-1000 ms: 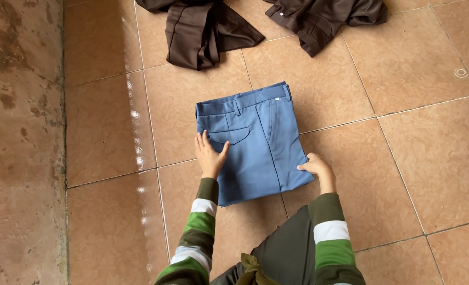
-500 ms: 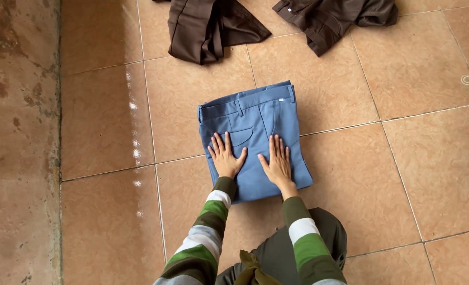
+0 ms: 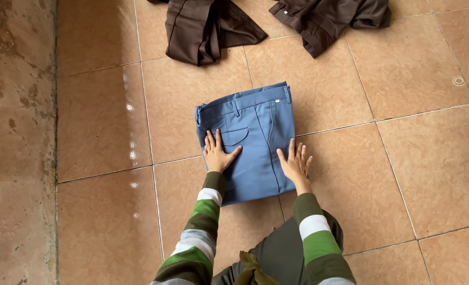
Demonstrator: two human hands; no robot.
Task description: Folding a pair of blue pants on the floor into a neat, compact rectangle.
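Fingers [image 3: 213,141] on the left hand [image 3: 217,154] are spread flat on the folded blue trousers [image 3: 250,140], over by the left edge near the back pocket. The right hand [image 3: 295,162] is flat too, fingers fanned apart, sitting right on the trousers' right edge so the outer fingertips spill over toward the tiled floor [image 3: 403,132]. Nothing is gripped, both palms just press down.

What changed: half a second ago the two hands were close together in the middle of the bundle, and now they've slid apart to opposite edges. A second ago the right hand was down at the lower right corner instead. Reads to me like a smoothing stroke from the centre outward, flattening the fold, so I'd say the fold itself is done and this is the tidy-up part.

The trousers sit mid-frame, waistband toward the top, already a neat rectangle. Two dark brown garments [image 3: 213,26] lie crumpled along the upper edge of the frame, well apart from the blue ones. Striped green and white sleeves [image 3: 202,216] come in from the bottom.
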